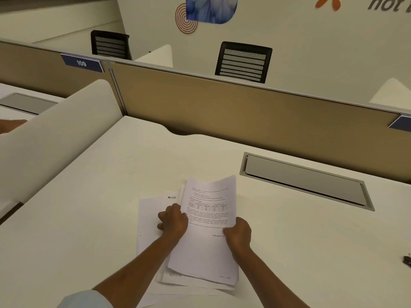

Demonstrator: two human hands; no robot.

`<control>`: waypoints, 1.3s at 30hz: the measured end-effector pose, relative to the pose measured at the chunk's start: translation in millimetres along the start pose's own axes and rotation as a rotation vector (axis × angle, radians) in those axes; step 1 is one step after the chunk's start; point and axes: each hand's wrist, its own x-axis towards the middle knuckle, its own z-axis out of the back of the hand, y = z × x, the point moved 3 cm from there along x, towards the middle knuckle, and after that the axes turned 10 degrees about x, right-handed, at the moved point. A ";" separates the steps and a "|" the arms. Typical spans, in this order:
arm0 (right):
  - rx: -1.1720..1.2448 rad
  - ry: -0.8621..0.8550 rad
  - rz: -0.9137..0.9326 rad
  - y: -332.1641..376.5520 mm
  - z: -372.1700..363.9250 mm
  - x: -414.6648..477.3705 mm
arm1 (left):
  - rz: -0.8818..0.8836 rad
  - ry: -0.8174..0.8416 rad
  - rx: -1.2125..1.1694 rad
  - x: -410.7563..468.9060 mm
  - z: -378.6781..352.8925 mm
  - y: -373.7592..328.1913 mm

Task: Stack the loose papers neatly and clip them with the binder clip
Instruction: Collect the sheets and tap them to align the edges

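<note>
A bundle of printed white papers (206, 230) is lifted at its far end above the white desk (89, 207). My left hand (173, 221) grips the bundle's left edge and my right hand (238, 234) grips its right edge. More loose sheets (149, 218) lie flat and fanned out beneath, sticking out to the left and toward me. A small black object (407, 260), possibly the binder clip, lies at the desk's far right edge, partly cut off by the frame.
A grey cable hatch (307, 181) is set into the desk behind the papers to the right. A tan partition (244, 112) closes the back. A curved white divider (55, 134) rises on the left. Two black chairs (243, 62) stand beyond the partition.
</note>
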 end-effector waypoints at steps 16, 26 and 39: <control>-0.393 -0.016 -0.153 12.0 -15.0 -3.1 | -0.011 0.025 -0.184 14.4 5.4 7.8; -0.242 0.002 -0.138 9.6 -16.7 -1.9 | 0.004 0.055 -0.037 6.9 2.6 0.6; -0.003 0.049 -0.043 -0.4 -16.0 2.3 | 0.035 0.079 -0.395 13.0 12.8 10.8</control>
